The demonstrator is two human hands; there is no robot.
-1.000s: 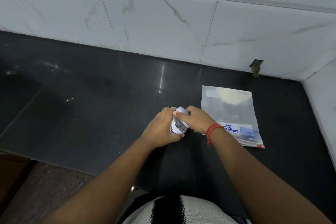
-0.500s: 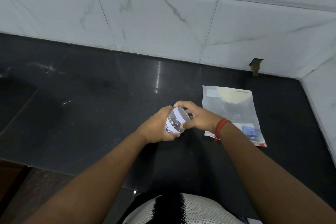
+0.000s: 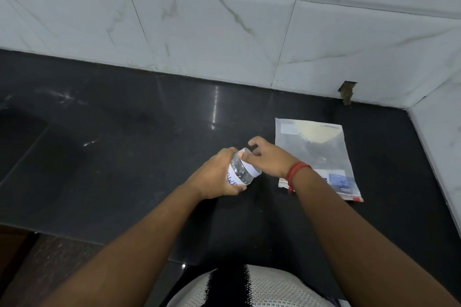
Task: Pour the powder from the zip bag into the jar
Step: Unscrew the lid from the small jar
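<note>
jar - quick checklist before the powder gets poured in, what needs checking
1. Jar held firmly: ok, the left hand wraps its body, tilted toward the right.
2. Lid off: not ok, the white lid is on the jar, with the right hand at it.
3. Lid loosened: cannot tell.
4. Zip bag within reach: ok, it lies flat on the counter just right of the hands.
5. Bag opened: cannot tell, its zip end is partly hidden by the right wrist.
6. Powder in the bag: ok, a pale patch shows at its far end.
</note>
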